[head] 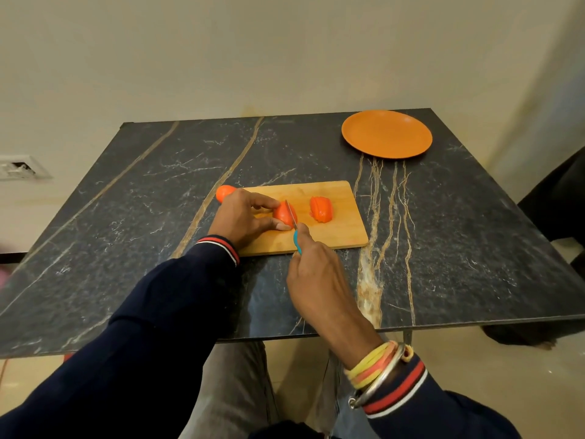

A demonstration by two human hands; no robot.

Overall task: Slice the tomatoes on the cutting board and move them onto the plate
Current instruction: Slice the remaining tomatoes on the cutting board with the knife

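Observation:
A wooden cutting board [329,236] lies on the dark marble table. My left hand [243,218] pinches a tomato piece [283,215] between thumb and fingers on the board's left part. My right hand [316,274] grips a knife with a blue handle [297,242]; its blade [290,212] stands in the held tomato. A sliced tomato half [321,209] lies to the right on the board. Another whole tomato [225,192] sits at the board's far left corner, partly behind my left hand. The orange plate [386,134] stands bare at the table's back right.
The marble table [142,201] meets a beige wall at the back. A wall socket [19,167] is at the left. A dark chair or object [557,201] stands beyond the table's right edge. My legs show under the near edge.

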